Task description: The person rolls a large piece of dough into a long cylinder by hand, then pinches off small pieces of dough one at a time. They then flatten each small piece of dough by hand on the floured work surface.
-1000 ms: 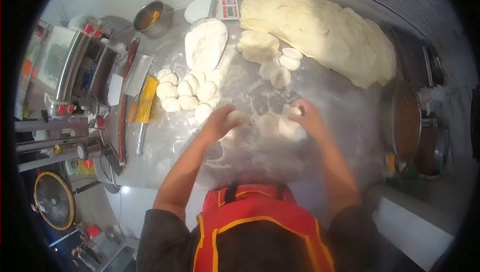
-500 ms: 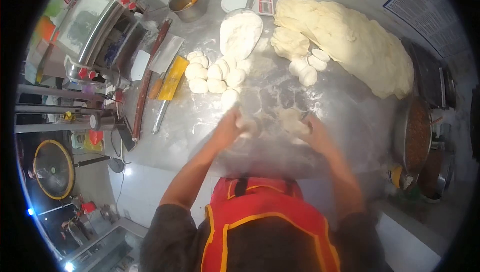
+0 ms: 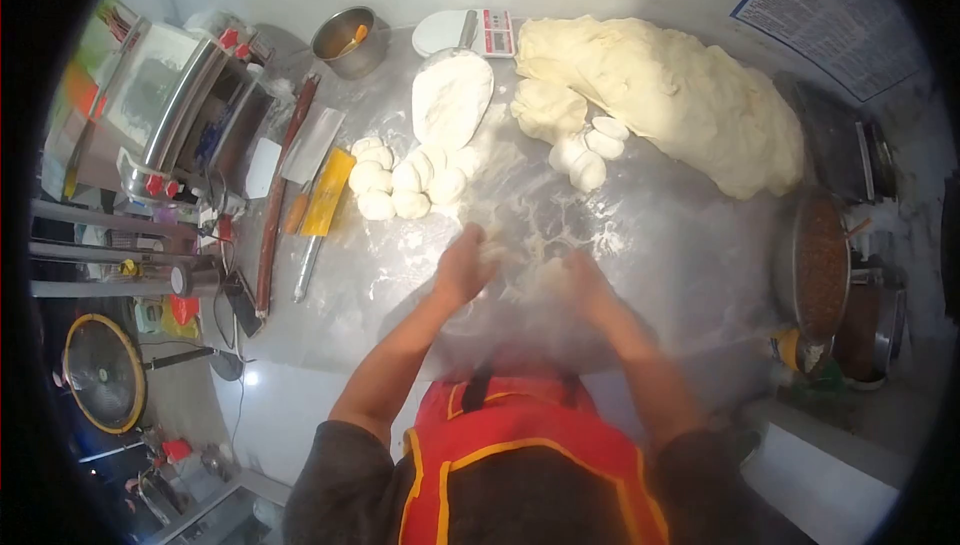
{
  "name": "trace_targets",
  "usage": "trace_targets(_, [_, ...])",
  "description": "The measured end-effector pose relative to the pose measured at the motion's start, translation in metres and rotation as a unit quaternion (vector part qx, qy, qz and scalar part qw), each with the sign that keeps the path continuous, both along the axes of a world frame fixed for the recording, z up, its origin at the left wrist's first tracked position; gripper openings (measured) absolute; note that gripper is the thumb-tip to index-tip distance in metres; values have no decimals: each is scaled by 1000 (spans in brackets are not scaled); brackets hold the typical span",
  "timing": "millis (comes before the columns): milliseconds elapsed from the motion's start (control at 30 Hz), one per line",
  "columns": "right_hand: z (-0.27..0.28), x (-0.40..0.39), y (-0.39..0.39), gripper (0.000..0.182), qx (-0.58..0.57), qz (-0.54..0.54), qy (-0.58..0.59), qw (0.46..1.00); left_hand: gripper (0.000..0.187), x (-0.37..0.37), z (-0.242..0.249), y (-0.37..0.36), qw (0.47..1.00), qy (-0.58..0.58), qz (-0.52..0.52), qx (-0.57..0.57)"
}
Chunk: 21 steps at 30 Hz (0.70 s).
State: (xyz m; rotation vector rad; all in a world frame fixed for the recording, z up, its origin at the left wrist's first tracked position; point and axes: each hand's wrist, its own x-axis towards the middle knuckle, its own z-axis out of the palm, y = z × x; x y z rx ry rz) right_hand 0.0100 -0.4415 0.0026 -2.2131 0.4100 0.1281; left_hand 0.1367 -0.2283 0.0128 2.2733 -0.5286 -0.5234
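Over the floured steel table, my left hand (image 3: 464,265) is closed round a pale piece of dough (image 3: 494,248), which is blurred. My right hand (image 3: 586,283) is a short way to the right, its fingers smeared by motion beside a pale, blurred patch that may be dough. Just beyond my left hand lies a cluster of small dough balls (image 3: 410,203). Several more small pieces (image 3: 588,173) lie farther off, next to a torn lump of dough (image 3: 549,110). A white mound of flour (image 3: 452,100) is behind the cluster.
A large dough mass (image 3: 690,95) covers the back right. A scale (image 3: 497,35) and metal pot (image 3: 347,45) stand at the back. Scrapers (image 3: 326,195) and a long rolling pin (image 3: 283,195) lie left. A pan of brown filling (image 3: 823,265) is at the right edge.
The camera view has shifted slightly. The dough ball nearest my left hand no longer shows at the cluster's near edge. My right hand has moved inward, nearer my left.
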Motion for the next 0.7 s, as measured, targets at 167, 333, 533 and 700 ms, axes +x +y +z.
trace_targets(167, [8, 0, -55, 51, 72, -146, -5, 987, 50, 29, 16, -88, 985, 33, -55, -160])
trace_targets(333, [44, 50, -117, 53, 284, -295, -99, 907, 56, 75, 29, -184, 961, 43, -61, -266])
trace_targets(533, [4, 91, -163, 48, 402, -378, -141, 822, 53, 117, 18, -248, 941, 148, -37, -300])
trace_targets(700, [-36, 87, -166, 48, -192, -352, -102, 910, 51, 123, -59, -254, 981, -68, -83, -161])
